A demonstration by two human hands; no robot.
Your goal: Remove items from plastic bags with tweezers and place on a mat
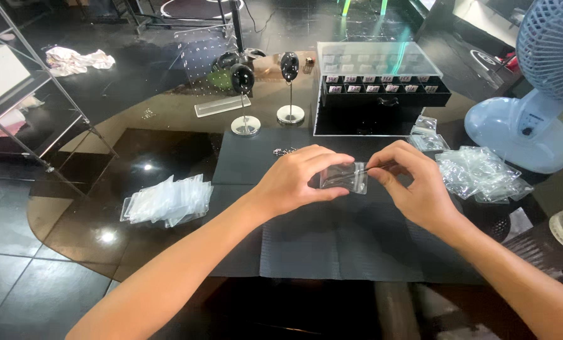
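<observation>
My left hand point(300, 179) pinches a small clear plastic bag point(344, 177) above a dark mat point(306, 249) on the glass table. My right hand point(413, 182) meets it from the right, with thin metal tweezers point(377, 166) between its fingertips and their tips at the bag's top edge. Whether anything sits in the tweezers' tips is too small to tell. A small metal piece point(283, 151) lies on the mat just beyond my left hand.
A stack of flat clear bags point(168, 200) lies at the left, a loose heap of clear bags point(479, 173) at the right. Behind stand two black display stands point(244, 101), a clear perforated panel point(206, 63), a black drawer case with a clear lid point(382, 88) and a pale blue fan point(533, 101).
</observation>
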